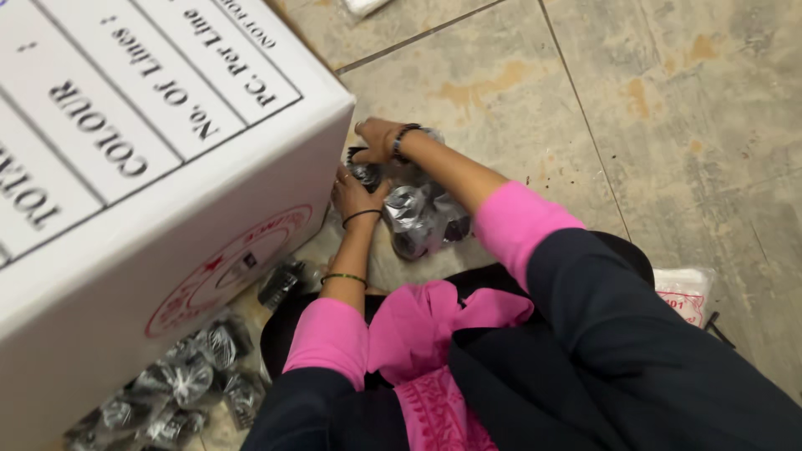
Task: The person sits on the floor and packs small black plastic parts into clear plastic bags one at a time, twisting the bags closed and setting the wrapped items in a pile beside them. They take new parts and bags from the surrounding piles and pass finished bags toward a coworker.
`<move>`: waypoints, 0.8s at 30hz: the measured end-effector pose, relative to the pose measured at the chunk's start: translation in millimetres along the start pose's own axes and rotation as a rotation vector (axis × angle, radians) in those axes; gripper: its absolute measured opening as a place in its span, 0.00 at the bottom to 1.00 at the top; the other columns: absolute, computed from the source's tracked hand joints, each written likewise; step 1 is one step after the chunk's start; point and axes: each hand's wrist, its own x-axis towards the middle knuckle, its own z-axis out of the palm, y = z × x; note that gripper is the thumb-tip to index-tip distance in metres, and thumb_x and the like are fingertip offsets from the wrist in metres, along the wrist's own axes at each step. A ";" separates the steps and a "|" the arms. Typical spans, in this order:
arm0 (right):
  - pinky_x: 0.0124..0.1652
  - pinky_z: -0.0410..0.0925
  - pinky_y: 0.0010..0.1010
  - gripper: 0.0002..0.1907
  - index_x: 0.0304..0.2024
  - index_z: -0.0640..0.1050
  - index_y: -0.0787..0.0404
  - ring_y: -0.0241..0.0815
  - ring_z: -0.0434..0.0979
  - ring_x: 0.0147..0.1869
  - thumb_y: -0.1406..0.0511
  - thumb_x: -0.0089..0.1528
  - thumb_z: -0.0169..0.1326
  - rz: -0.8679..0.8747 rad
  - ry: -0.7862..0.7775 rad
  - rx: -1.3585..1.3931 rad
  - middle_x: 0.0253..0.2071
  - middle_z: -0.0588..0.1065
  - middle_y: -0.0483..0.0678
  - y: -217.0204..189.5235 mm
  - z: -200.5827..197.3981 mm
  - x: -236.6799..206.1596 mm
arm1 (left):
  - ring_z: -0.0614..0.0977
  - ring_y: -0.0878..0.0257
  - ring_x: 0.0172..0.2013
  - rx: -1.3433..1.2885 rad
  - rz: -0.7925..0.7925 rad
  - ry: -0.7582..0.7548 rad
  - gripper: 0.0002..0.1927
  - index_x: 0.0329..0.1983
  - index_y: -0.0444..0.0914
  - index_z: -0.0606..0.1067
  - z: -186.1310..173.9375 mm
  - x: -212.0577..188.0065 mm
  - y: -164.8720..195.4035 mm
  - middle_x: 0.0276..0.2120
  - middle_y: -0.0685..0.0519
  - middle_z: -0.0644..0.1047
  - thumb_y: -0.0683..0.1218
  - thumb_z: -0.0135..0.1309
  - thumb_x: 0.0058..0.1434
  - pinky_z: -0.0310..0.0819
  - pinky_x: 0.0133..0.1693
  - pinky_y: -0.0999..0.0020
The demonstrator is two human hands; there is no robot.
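A big white box (159, 192) stands on the floor right beside my hands. It takes up most of the left side and blocks what is behind it. Its top and left edges are cut off. More little bags of dark parts (180, 380) lie in a heap at the foot of the box, near my left knee. One small dark packet (282, 282) lies alone by my left arm. A white plastic bag (687, 292) lies on the tile floor (668, 125) by my right leg, well apart from my hands.

My left hand (355, 196) is curled down on a clear bag of dark shiny parts (418, 219). My fingers are bent, but I cannot tell if they pinch the bag or just press on it. My right hand (380, 138) is bent over the far end of the same pile, close to the box. Its fingers are curled too, and what they hold is hidden under the hand.

The bag lies on the floor between my two arms, just in front of my knees. It is crinkled and full of glare, so the parts inside are hard to make out. It seems to stretch from near the box out toward my right arm.
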 end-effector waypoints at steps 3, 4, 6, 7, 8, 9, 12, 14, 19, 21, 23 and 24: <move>0.55 0.71 0.40 0.39 0.54 0.77 0.64 0.56 0.79 0.56 0.43 0.51 0.63 0.040 -0.117 0.011 0.51 0.79 0.59 -21.7 1.2 5.1 | 0.70 0.36 0.60 0.015 -0.153 -0.041 0.60 0.68 0.32 0.56 -10.3 -14.6 -6.1 0.60 0.32 0.68 0.63 0.74 0.41 0.62 0.60 0.46; 0.53 0.71 0.40 0.40 0.53 0.77 0.63 0.55 0.79 0.55 0.44 0.49 0.65 0.044 -0.123 0.031 0.49 0.79 0.59 -26.6 2.1 4.5 | 0.70 0.37 0.60 0.027 -0.242 -0.091 0.60 0.69 0.34 0.55 -12.0 -17.0 -8.0 0.61 0.33 0.67 0.63 0.74 0.41 0.63 0.59 0.46; 0.53 0.71 0.37 0.40 0.52 0.78 0.62 0.52 0.81 0.54 0.44 0.46 0.65 0.080 -0.119 0.124 0.49 0.80 0.56 -33.3 2.5 1.3 | 0.70 0.38 0.61 0.005 -0.287 -0.115 0.59 0.70 0.35 0.56 -14.3 -18.3 -11.8 0.62 0.33 0.67 0.62 0.73 0.41 0.65 0.58 0.48; 0.54 0.71 0.36 0.40 0.51 0.79 0.61 0.50 0.81 0.53 0.44 0.44 0.66 0.102 -0.117 0.168 0.49 0.80 0.54 -35.7 2.0 -1.4 | 0.70 0.37 0.61 -0.031 -0.245 -0.087 0.58 0.70 0.34 0.57 -13.9 -17.5 -11.3 0.62 0.32 0.67 0.61 0.74 0.42 0.66 0.60 0.50; 0.54 0.71 0.36 0.40 0.51 0.79 0.61 0.50 0.81 0.53 0.44 0.44 0.66 0.114 -0.103 0.170 0.49 0.80 0.54 -38.9 2.2 -4.1 | 0.70 0.37 0.61 -0.067 -0.203 -0.060 0.57 0.69 0.33 0.58 -13.7 -16.9 -10.6 0.62 0.32 0.67 0.60 0.74 0.43 0.66 0.61 0.51; 0.54 0.71 0.36 0.40 0.50 0.80 0.61 0.50 0.81 0.53 0.44 0.44 0.66 0.127 -0.087 0.170 0.49 0.81 0.54 -42.1 2.3 -7.2 | 0.71 0.37 0.60 -0.104 -0.145 -0.010 0.53 0.66 0.33 0.62 -14.0 -16.0 -9.0 0.60 0.33 0.70 0.57 0.74 0.42 0.66 0.60 0.51; 0.53 0.72 0.36 0.39 0.49 0.80 0.62 0.51 0.81 0.52 0.44 0.44 0.67 0.162 -0.033 0.150 0.48 0.81 0.55 -47.7 -2.0 -18.8 | 0.77 0.40 0.57 -0.245 -0.113 0.026 0.41 0.56 0.32 0.72 -20.2 -14.1 0.7 0.54 0.36 0.77 0.52 0.75 0.41 0.70 0.58 0.53; 0.52 0.72 0.36 0.38 0.48 0.79 0.63 0.51 0.82 0.52 0.45 0.44 0.67 0.174 0.014 0.154 0.46 0.81 0.57 -51.4 -4.6 -26.8 | 0.84 0.46 0.52 -0.361 -0.286 -0.113 0.35 0.51 0.32 0.78 -26.9 -14.4 4.2 0.50 0.38 0.82 0.53 0.73 0.41 0.76 0.54 0.58; 0.52 0.72 0.39 0.42 0.48 0.77 0.68 0.56 0.81 0.52 0.44 0.45 0.67 0.204 0.081 0.107 0.46 0.79 0.64 -56.2 -7.0 -39.4 | 0.85 0.48 0.45 -0.727 -0.327 -0.134 0.37 0.50 0.30 0.75 -46.2 -23.5 9.5 0.46 0.40 0.82 0.47 0.73 0.34 0.78 0.47 0.58; 0.52 0.72 0.39 0.44 0.48 0.77 0.68 0.57 0.80 0.52 0.41 0.44 0.66 0.236 0.090 0.137 0.46 0.79 0.64 -56.1 -4.4 -41.3 | 0.85 0.49 0.45 -0.605 -0.287 -0.168 0.36 0.49 0.30 0.75 -50.0 -27.6 9.8 0.45 0.40 0.82 0.47 0.73 0.35 0.78 0.47 0.58; 0.52 0.71 0.38 0.45 0.48 0.77 0.68 0.57 0.80 0.52 0.40 0.44 0.66 0.249 0.097 0.149 0.46 0.78 0.64 -55.8 -1.7 -40.8 | 0.83 0.50 0.45 -0.326 -0.211 -0.153 0.37 0.49 0.29 0.75 -51.9 -30.3 10.3 0.43 0.39 0.81 0.49 0.77 0.37 0.76 0.48 0.60; 0.52 0.72 0.38 0.45 0.47 0.77 0.69 0.57 0.81 0.52 0.40 0.43 0.66 0.250 0.100 0.144 0.46 0.79 0.64 -55.1 -0.5 -40.6 | 0.82 0.51 0.44 -0.329 -0.222 -0.141 0.37 0.49 0.29 0.76 -52.5 -31.0 10.6 0.43 0.40 0.81 0.51 0.78 0.39 0.75 0.48 0.60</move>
